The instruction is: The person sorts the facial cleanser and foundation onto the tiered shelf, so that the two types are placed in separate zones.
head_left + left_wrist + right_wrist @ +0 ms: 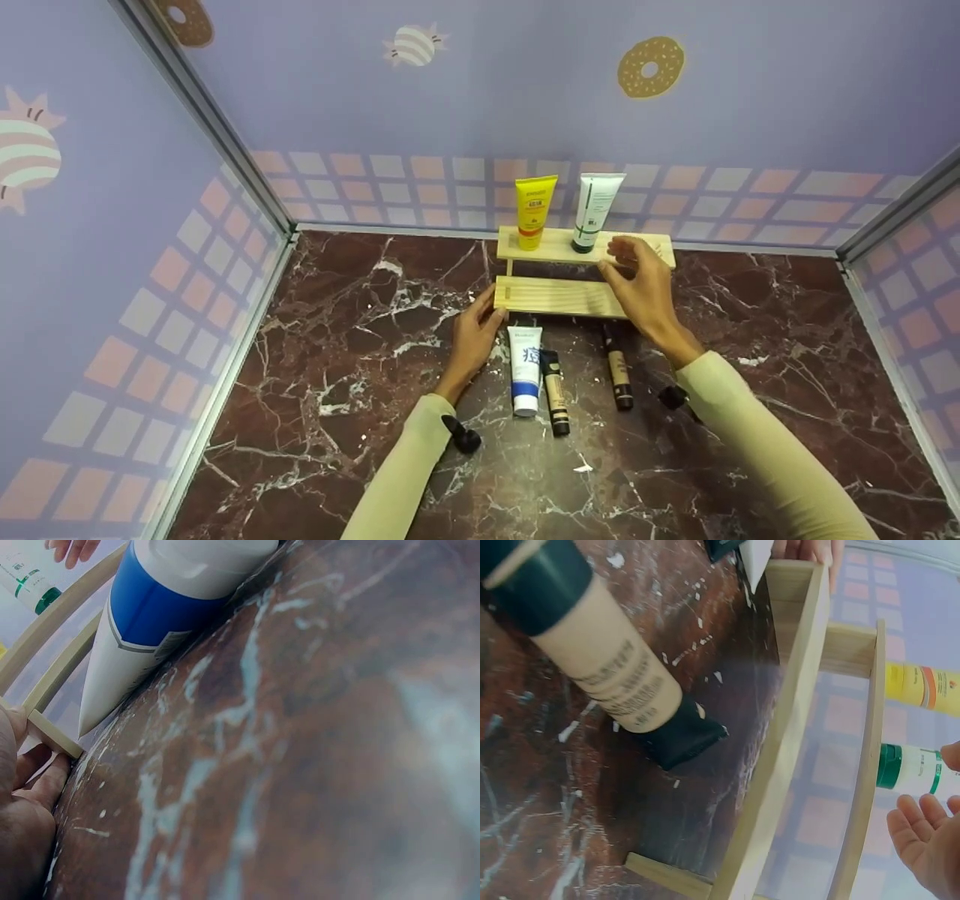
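Note:
A two-tier wooden rack (559, 296) stands near the back wall. My left hand (474, 336) grips the left end of its lower step, thumb and fingers on either side of the wood. On the upper step, a yellow tube (533, 214) and a white tube with a green cap (596, 210) stand upright on their caps. Just right of the white tube, my right hand (645, 292) hovers over the rack with relaxed, slightly bent fingers, holding nothing. The right wrist view shows those fingers (919, 821) apart from the green cap.
In front of the rack lie a white tube with a blue band (525, 371) and a beige tube with black ends (556, 394), close together. Another beige-and-black tube (619, 371) lies further right. Patterned walls (480, 90) enclose the dark marbled tabletop (337, 375).

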